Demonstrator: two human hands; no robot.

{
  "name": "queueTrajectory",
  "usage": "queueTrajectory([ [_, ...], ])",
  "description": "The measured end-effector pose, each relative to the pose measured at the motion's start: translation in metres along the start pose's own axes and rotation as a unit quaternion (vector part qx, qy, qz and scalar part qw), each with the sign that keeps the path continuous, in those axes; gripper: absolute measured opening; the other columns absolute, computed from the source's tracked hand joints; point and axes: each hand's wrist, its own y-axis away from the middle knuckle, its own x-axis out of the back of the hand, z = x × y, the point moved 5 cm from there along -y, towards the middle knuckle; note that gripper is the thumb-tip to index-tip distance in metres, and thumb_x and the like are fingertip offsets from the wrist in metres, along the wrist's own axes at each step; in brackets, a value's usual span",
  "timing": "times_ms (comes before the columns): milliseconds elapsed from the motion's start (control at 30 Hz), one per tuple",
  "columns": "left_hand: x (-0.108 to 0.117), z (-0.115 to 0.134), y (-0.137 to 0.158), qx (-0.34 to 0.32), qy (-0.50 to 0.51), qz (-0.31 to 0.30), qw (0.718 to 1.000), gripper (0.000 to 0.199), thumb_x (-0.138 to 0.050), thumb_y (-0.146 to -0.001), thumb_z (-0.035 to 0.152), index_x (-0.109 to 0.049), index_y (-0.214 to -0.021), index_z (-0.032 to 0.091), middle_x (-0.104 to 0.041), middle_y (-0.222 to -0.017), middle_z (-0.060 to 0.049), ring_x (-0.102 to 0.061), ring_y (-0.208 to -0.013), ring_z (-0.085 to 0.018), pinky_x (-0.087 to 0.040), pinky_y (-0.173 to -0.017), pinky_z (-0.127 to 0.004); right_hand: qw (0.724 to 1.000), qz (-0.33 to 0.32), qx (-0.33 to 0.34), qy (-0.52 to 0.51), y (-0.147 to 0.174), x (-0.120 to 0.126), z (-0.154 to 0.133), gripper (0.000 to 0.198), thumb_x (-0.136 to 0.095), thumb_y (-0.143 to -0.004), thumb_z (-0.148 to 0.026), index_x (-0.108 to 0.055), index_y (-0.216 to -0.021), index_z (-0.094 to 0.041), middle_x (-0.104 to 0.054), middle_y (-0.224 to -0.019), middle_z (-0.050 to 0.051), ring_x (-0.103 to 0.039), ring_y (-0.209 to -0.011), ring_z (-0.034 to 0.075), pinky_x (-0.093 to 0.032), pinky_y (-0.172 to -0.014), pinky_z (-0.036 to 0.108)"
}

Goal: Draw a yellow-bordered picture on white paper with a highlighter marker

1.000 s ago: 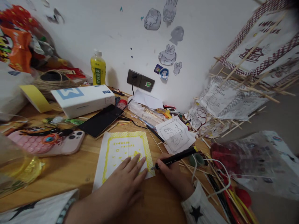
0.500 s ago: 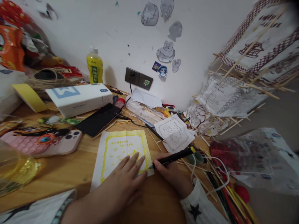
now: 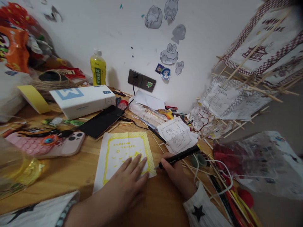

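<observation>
A white sheet of paper (image 3: 113, 166) with a yellow drawn border, yellow writing and small yellow shapes lies in front of me on the wooden table. My left hand (image 3: 129, 176) rests on its lower part with the fingers spread, covering some of the drawing. In my right hand (image 3: 174, 170) is a black marker pen (image 3: 181, 156) with a yellow end, tilted up to the right. Its tip is at the sheet's right edge, by the lower corner; whether it touches the paper I cannot tell.
Behind the sheet lie a black phone (image 3: 103, 121), a white box (image 3: 82, 101) and a yellow drink bottle (image 3: 98, 67). A line-drawn paper (image 3: 177, 134) and thin sticks are to the right, below a stick-and-paper lantern (image 3: 255, 53). A pink phone (image 3: 47, 142) lies left.
The marker's tip has moved slightly right, from the yellow border to the sheet's right edge, and its back end sits lower. My left hand stays on the paper. The view has shifted slightly.
</observation>
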Motion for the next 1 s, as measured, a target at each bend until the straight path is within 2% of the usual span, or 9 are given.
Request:
queueTrajectory([
  [67, -0.001, 0.000, 0.000, 0.003, -0.001, 0.000, 1.000, 0.049, -0.065, -0.084, 0.041, -0.058, -0.126, 0.016, -0.042, -0.145, -0.022, -0.034, -0.135, -0.043, -0.034, -0.105, -0.059, 1.000, -0.017, 0.016, -0.007, 0.001, -0.002, -0.002, 0.014, -0.055, -0.074, -0.028, -0.057, -0.063, -0.021, -0.060, -0.060, 0.000, -0.055, -0.057, 0.015, -0.048, -0.056, 0.026],
  [167, -0.003, 0.000, 0.000, -0.004, -0.001, 0.007, 1.000, 0.049, -0.064, -0.083, 0.032, -0.055, -0.129, 0.018, -0.041, -0.146, -0.020, -0.035, -0.135, -0.040, -0.035, -0.105, -0.057, 0.999, -0.037, 0.034, -0.005, 0.001, -0.005, -0.006, 0.013, -0.054, -0.074, -0.028, -0.058, -0.063, -0.021, -0.062, -0.061, 0.000, -0.056, -0.059, 0.015, -0.048, -0.057, 0.026],
  [367, -0.006, 0.000, 0.001, -0.013, -0.006, 0.020, 1.000, 0.050, -0.066, -0.079, 0.022, -0.056, -0.128, 0.020, -0.044, -0.144, -0.020, -0.037, -0.133, -0.043, -0.037, -0.101, -0.060, 0.997, -0.068, 0.044, 0.020, 0.001, -0.008, -0.012, 0.017, -0.051, -0.075, -0.026, -0.057, -0.060, -0.022, -0.062, -0.059, 0.001, -0.057, -0.057, 0.016, -0.049, -0.057, 0.027],
  [433, -0.005, 0.000, 0.001, -0.013, -0.005, 0.021, 1.000, 0.050, -0.066, -0.078, 0.021, -0.056, -0.127, 0.021, -0.044, -0.144, -0.020, -0.037, -0.133, -0.043, -0.037, -0.102, -0.060, 0.997, -0.057, 0.043, 0.025, 0.001, -0.008, -0.010, 0.016, -0.051, -0.075, -0.026, -0.058, -0.061, -0.022, -0.063, -0.061, 0.002, -0.058, -0.059, 0.017, -0.050, -0.059, 0.028],
  [600, -0.003, 0.000, 0.001, -0.009, 0.009, 0.003, 1.000, 0.049, -0.067, -0.078, 0.019, -0.057, -0.126, 0.022, -0.044, -0.144, -0.020, -0.036, -0.134, -0.043, -0.036, -0.102, -0.061, 0.999, 0.026, 0.019, 0.025, -0.001, -0.002, 0.000, 0.015, -0.053, -0.075, -0.029, -0.059, -0.065, -0.021, -0.065, -0.065, 0.002, -0.060, -0.064, 0.018, -0.050, -0.064, 0.030],
  [700, -0.002, 0.000, 0.000, -0.005, 0.018, 0.004, 1.000, 0.047, -0.065, -0.080, 0.021, -0.057, -0.127, 0.022, -0.042, -0.146, -0.019, -0.034, -0.135, -0.042, -0.035, -0.104, -0.060, 0.999, 0.035, 0.006, 0.029, -0.002, 0.001, 0.003, 0.016, -0.053, -0.076, -0.029, -0.058, -0.063, -0.021, -0.062, -0.062, 0.000, -0.058, -0.062, 0.017, -0.049, -0.062, 0.029],
  [833, 0.000, 0.001, 0.000, -0.001, 0.009, -0.002, 1.000, 0.052, -0.068, -0.076, 0.016, -0.058, -0.127, 0.021, -0.044, -0.143, -0.021, -0.035, -0.134, -0.044, -0.036, -0.102, -0.062, 1.000, -0.002, 0.006, -0.011, 0.000, 0.000, 0.000, 0.016, -0.054, -0.074, -0.030, -0.055, -0.061, -0.021, -0.059, -0.058, -0.001, -0.055, -0.058, 0.016, -0.048, -0.055, 0.026],
  [1000, 0.004, 0.003, -0.002, -0.008, 0.000, -0.006, 1.000, 0.056, -0.070, -0.071, 0.013, -0.059, -0.126, 0.021, -0.047, -0.141, -0.022, -0.039, -0.131, -0.046, -0.039, -0.099, -0.061, 0.997, -0.068, 0.032, 0.005, 0.002, -0.006, -0.006, 0.017, -0.053, -0.075, -0.029, -0.057, -0.060, -0.022, -0.060, -0.060, 0.000, -0.057, -0.060, 0.016, -0.050, -0.060, 0.028],
])
